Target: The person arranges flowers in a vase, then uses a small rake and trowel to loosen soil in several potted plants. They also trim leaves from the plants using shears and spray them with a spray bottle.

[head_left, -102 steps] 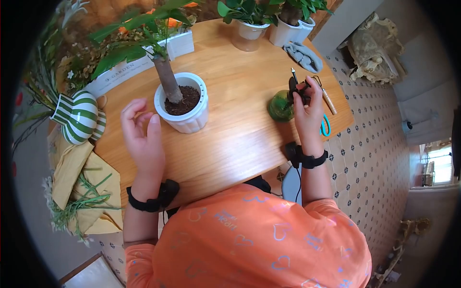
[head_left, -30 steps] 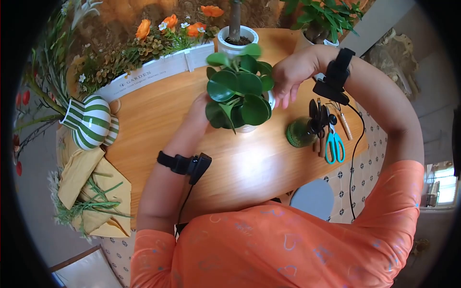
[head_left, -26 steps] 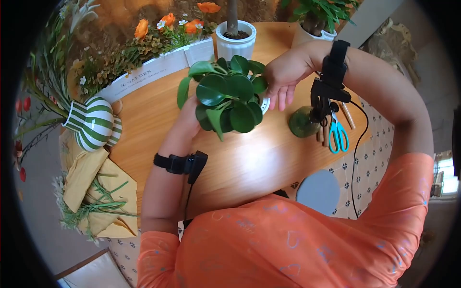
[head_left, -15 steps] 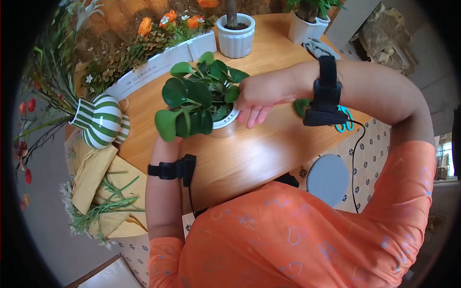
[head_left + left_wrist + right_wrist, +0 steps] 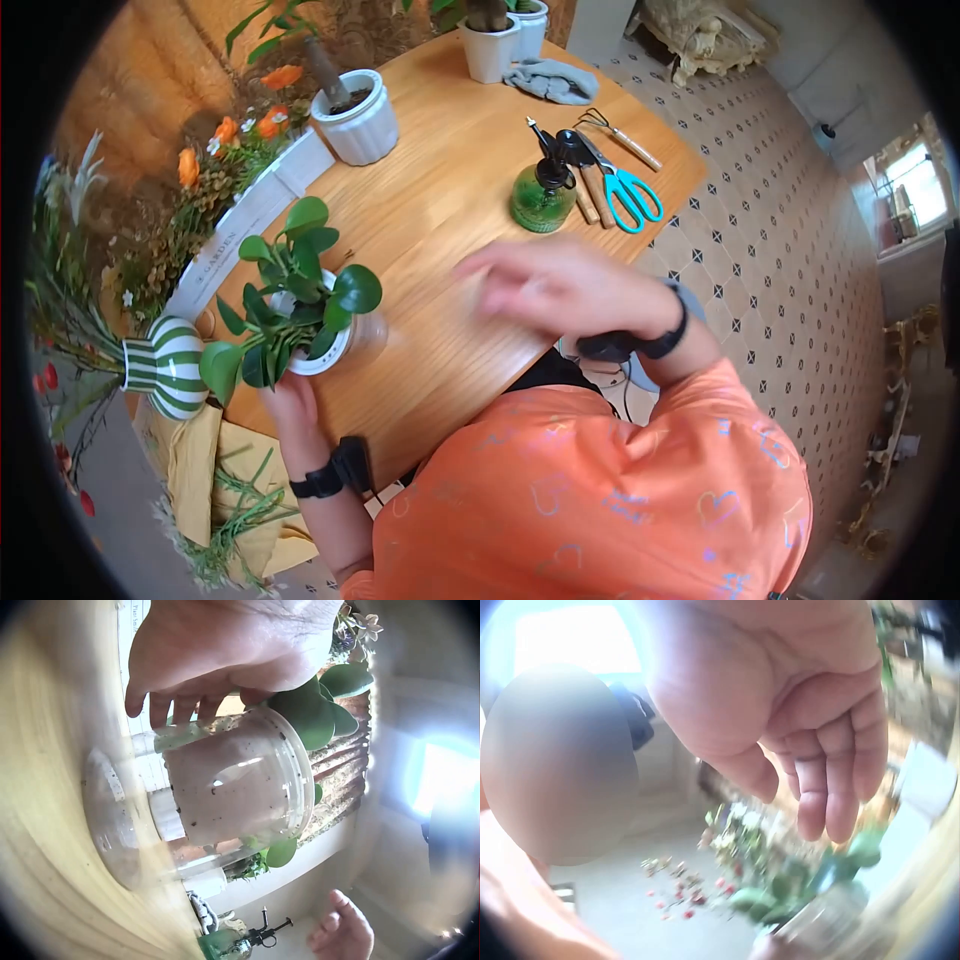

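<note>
A leafy green plant (image 5: 290,300) stands on the table in a white-rimmed inner pot (image 5: 333,352) set in a clear outer pot (image 5: 232,787). At the pot's near left side is my left hand (image 5: 292,402), partly hidden by leaves in the head view. In the left wrist view its fingers reach down along the pot's wall, tips pointing the same way. My right hand (image 5: 550,288) hovers over the front of the table, apart from the plant and blurred. Its fingers are loosely bent around nothing, as the right wrist view shows.
A green glass spray bottle (image 5: 542,200), turquoise-handled scissors (image 5: 632,200) and a small hand rake (image 5: 632,146) lie or stand to the right. Behind are a white pot (image 5: 362,128), a grey cloth (image 5: 550,80) and a white planter box (image 5: 250,222). A striped vase (image 5: 170,368) stands left.
Both hands have brought the potted plant leftward and toward the front-left of the table. My right hand has let go of it and drawn back to the right; my left hand stays beside it.
</note>
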`<state>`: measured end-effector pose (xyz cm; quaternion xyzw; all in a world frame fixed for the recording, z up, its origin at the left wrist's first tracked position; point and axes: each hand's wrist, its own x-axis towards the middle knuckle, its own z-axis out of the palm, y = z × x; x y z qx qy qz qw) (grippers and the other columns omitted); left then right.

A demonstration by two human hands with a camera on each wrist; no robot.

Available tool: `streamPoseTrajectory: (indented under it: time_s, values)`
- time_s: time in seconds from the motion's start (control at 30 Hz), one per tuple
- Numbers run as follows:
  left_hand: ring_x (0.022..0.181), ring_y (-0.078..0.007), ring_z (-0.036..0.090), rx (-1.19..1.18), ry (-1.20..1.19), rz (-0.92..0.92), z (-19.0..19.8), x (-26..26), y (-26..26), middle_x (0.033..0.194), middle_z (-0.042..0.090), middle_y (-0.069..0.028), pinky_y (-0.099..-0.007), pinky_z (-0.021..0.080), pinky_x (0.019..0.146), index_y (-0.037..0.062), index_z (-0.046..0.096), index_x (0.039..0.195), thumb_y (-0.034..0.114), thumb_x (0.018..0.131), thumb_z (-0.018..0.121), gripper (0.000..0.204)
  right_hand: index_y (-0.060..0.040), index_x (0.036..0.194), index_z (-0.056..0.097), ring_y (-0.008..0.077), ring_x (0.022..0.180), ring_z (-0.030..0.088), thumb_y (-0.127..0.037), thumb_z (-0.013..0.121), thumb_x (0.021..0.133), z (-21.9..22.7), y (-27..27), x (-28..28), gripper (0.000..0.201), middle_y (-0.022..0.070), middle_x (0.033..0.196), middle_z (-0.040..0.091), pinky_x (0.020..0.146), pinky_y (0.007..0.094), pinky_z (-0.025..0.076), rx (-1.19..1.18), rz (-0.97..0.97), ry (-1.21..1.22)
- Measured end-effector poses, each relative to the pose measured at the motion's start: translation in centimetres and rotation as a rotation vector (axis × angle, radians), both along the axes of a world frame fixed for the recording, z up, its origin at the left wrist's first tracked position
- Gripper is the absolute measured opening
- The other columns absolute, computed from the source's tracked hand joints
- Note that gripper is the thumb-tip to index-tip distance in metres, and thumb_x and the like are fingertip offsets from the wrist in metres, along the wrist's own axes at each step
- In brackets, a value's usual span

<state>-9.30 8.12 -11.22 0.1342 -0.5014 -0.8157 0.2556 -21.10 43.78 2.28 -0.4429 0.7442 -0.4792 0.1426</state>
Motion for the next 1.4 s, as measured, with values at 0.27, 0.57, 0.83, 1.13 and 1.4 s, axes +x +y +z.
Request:
streamPoseTrajectory:
  time_s: [0.27, 0.57, 0.83, 1.13, 1.4]
  values:
    - [0.117, -0.0237, 0.049, 0.058, -0.011, 0.111, 0.9, -0.3, 2.3, 0.127, 0.051, -0.0115, -0.0392, 0.037, 0.103, 0.0025, 0.047, 0.125, 0.025, 0.096, 0.042, 0.037, -0.0061, 0.094, 0.06, 0.0302, 0.077, 0.063, -0.017, 0.059, 0.082, -7.9, 10.0, -5.6, 0.017, 0.0147, 0.081, 0.064, 0.063, 0.0389, 0.05, 0.489, -1.124, 0.442]
    - [0.112, -0.025, 0.054, -0.034, -0.099, 0.215, 1.6, 0.8, 2.6, 0.124, 0.053, -0.011, -0.0391, 0.045, 0.096, 0.0023, 0.044, 0.128, 0.024, 0.096, 0.044, 0.039, -0.0024, 0.084, 0.056, 0.0316, 0.074, 0.062, -0.015, 0.062, 0.075, -11.1, 9.3, -7.3, 0.017, 0.0153, 0.083, 0.061, 0.061, 0.0408, 0.051, 0.533, -0.976, 0.549]
    - [0.121, -0.0228, 0.045, -0.447, -0.126, -0.092, 3.9, 2.5, 5.2, 0.131, 0.045, -0.0109, -0.036, 0.028, 0.107, -0.0009, 0.03, 0.136, 0.012, 0.077, 0.058, 0.066, -0.0024, 0.085, 0.058, 0.0306, 0.07, 0.063, -0.019, 0.063, 0.074, -10.5, 8.8, -7.3, 0.02, 0.0149, 0.079, 0.062, 0.059, 0.0406, 0.051, 0.59, -0.925, 0.469]
    - [0.119, -0.0209, 0.046, -0.484, -0.307, -0.085, 4.4, 2.0, 5.7, 0.129, 0.046, -0.0092, -0.0348, 0.03, 0.105, 0.0006, 0.031, 0.136, 0.022, 0.072, 0.073, 0.079, -0.0032, 0.101, 0.062, 0.0335, 0.075, 0.063, -0.02, 0.062, 0.075, -9.3, 8.7, -7.3, 0.031, 0.0179, 0.08, 0.065, 0.068, 0.0416, 0.051, 0.668, -0.913, 0.269]
    - [0.112, -0.0186, 0.051, -0.526, -0.273, -0.199, 5.4, 0.9, 2.9, 0.121, 0.052, -0.0089, -0.032, 0.037, 0.098, -0.0034, 0.039, 0.128, 0.04, 0.068, 0.079, 0.084, -0.0015, 0.086, 0.063, 0.0335, 0.071, 0.063, -0.022, 0.063, 0.076, -10.0, 9.3, -7.8, 0.023, 0.0174, 0.073, 0.064, 0.066, 0.0435, 0.05, 0.548, -0.857, 0.302]
